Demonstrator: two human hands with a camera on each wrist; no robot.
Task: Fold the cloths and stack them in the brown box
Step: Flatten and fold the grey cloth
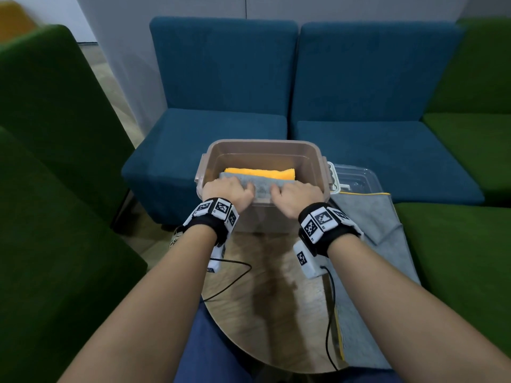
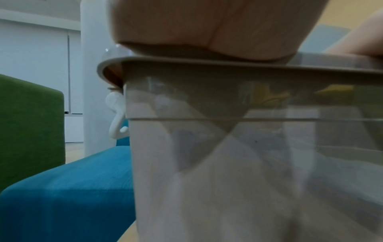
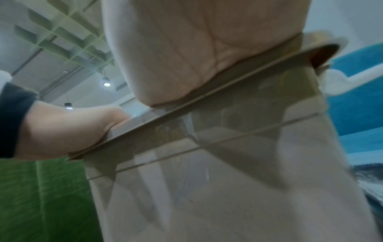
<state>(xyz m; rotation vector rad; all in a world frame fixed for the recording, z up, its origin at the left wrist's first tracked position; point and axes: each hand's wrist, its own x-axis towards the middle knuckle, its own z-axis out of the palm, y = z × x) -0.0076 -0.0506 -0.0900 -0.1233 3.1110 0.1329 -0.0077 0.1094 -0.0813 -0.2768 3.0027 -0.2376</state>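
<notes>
The brown box [image 1: 262,143] stands at the far edge of the round table. A folded orange cloth [image 1: 260,173] lies inside it. A folded grey cloth [image 1: 261,186] sits over the orange one, against the near wall. My left hand [image 1: 232,190] grips its left end and my right hand [image 1: 293,194] grips its right end, fingers curled down into the box. In the wrist views my left palm [image 2: 207,24] and right palm [image 3: 196,49] lie on the rim above the translucent box wall [image 2: 228,163] [image 3: 207,180]; the fingertips are hidden.
Another grey cloth [image 1: 367,217] with yellow trim lies unfolded along the table's right side. A clear lid [image 1: 356,178] sits behind it, beside the box. The wooden table [image 1: 271,286] is ringed by blue chairs [image 1: 221,120] and green chairs [image 1: 41,189].
</notes>
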